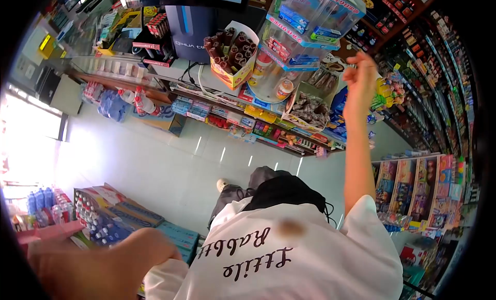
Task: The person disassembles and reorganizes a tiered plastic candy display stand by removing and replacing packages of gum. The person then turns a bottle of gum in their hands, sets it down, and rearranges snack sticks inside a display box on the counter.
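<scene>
My right hand (360, 78) reaches forward over the right end of the counter, its fingers loosely bent and apart, with nothing visible in them. Just left of it stands an open box of dark wrapped snacks (311, 108), with a bag of brown snacks (326, 78) behind. Also nearby is a tiered clear display rack (294, 34) holding small blue and red packs. My left hand (57, 266) is at the lower left, smeared by motion. Its fingers cannot be made out, and stacked cartons (132, 212) lie beyond that arm.
A box of brown stick-shaped packs (232, 52) and a dark computer case (188, 34) stand on the counter. Shelves of goods (418, 186) line the right side. Bottle packs (46, 202) are at the left. Pale tiled floor (170, 160) lies between counter and cartons.
</scene>
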A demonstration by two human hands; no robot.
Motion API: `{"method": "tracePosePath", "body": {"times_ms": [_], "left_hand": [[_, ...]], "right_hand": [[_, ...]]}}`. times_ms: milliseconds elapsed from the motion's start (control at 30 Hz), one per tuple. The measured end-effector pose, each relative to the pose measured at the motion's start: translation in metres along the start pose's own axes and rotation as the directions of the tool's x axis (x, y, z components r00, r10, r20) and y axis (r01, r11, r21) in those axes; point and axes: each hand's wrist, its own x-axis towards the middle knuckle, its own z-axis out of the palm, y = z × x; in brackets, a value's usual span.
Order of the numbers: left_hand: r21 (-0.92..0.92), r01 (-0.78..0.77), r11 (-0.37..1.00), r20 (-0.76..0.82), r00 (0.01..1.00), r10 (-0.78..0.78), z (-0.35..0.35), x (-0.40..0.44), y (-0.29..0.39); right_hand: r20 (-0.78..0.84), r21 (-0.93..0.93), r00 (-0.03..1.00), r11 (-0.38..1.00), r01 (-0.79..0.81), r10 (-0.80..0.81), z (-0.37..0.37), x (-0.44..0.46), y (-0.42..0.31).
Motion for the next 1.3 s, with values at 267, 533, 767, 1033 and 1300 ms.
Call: {"method": "tracePosePath", "body": {"times_ms": [267,533,767,1033,1300], "left_hand": [[0.098,0.994,-0.056,0.145,-0.070,-0.987,0.089,-0.260,-0.101],[0.160,0.927,-0.339,0.030,-0.347,-0.937,0.150,-0.335,-0.170],[0.181,0.933,-0.311,-0.008,-0.315,-0.949,0.161,-0.374,-0.203],[0.148,0.930,-0.336,-0.113,-0.322,-0.940,0.160,-0.396,-0.224],[0.100,0.950,-0.296,-0.141,-0.281,-0.949,0.150,-0.403,-0.247]], "right_hand": [[0.003,0.108,0.759,0.755,-0.647,0.651,-0.010,-0.007,0.170],[0.069,0.227,0.744,0.715,-0.661,0.665,0.002,-0.041,0.206],[0.176,-0.108,0.895,0.912,-0.396,0.409,0.001,-0.067,0.196],[0.465,-0.112,0.704,0.824,-0.555,0.537,-0.013,-0.077,0.178],[0.281,-0.135,0.752,0.800,-0.584,0.596,-0.036,-0.065,0.201]]}}
